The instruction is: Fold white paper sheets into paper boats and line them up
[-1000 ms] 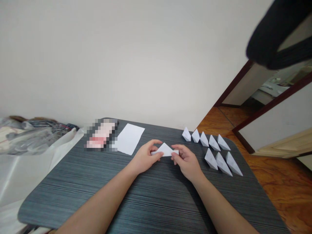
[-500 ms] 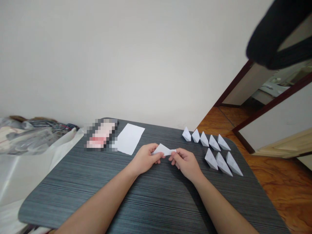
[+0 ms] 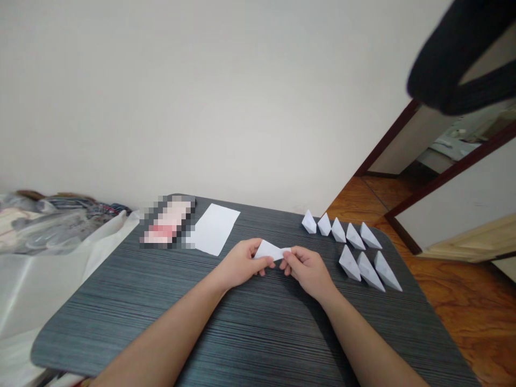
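A small folded piece of white paper (image 3: 268, 250) is held just above the dark table, between both hands. My left hand (image 3: 244, 262) pinches its left part, thumb on top and fingers beneath. At the narrow right end, my right hand (image 3: 305, 267) grips the paper between thumb and fingers. To the right stand several folded white paper boats (image 3: 337, 231) in two rows, with one boat (image 3: 349, 263) of the front row closest to my right hand. Beyond my left hand a flat white paper sheet (image 3: 215, 228) lies on the table.
The dark wood-grain table (image 3: 258, 333) stands against a pale wall (image 3: 242, 107). A blurred-out pinkish object (image 3: 163, 221) lies at its back left. Plastic-covered things (image 3: 52, 231) are heaped left of the table. A black strap (image 3: 439, 70) hangs at the upper right, before a doorway.
The folded paper has tilted slightly between my hands, showing more of its flat face. My left thumb has shifted a little to the right and down. Boats and sheet stay put.
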### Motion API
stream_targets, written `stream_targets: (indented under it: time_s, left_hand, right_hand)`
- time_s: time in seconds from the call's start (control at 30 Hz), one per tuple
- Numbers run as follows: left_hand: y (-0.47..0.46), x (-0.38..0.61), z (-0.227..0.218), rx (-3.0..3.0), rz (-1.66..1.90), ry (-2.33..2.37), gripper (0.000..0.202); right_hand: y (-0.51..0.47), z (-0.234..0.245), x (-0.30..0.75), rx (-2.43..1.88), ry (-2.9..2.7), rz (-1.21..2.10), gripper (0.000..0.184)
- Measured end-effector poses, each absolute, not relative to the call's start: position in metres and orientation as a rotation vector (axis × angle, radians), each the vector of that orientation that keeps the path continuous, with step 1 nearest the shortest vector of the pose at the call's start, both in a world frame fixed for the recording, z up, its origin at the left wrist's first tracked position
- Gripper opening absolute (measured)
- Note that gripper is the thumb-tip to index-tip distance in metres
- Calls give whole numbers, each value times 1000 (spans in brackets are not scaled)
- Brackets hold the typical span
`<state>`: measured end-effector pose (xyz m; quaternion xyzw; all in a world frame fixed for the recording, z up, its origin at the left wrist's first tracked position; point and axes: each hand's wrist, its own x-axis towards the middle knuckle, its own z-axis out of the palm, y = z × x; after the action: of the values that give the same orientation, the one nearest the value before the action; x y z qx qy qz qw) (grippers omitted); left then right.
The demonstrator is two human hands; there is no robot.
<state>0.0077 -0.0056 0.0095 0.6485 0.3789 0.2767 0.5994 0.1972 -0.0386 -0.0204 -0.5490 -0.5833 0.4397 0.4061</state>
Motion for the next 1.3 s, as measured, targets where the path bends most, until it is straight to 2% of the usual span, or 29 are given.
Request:
stream_targets:
  time_s: [0.53,0.7,0.8,1.3]
  left_hand:
    - [-6,7,8,1429,618,831,15]
    - [-6,7,9,1400,631,812,14]
    - [-7,8,7,1406,626,797,12]
    - [-5,8,5,1415,623,789,12]
  right_hand:
    - [-40,-14,196,-1352,-1385,1245,36]
    - [-41,-12,192,-1251,-1386,1314,15]
    - [-40,-13,192,-1257,-1433,1301,11]
    - [-40,-10,196,-1375,-1400,1332,27]
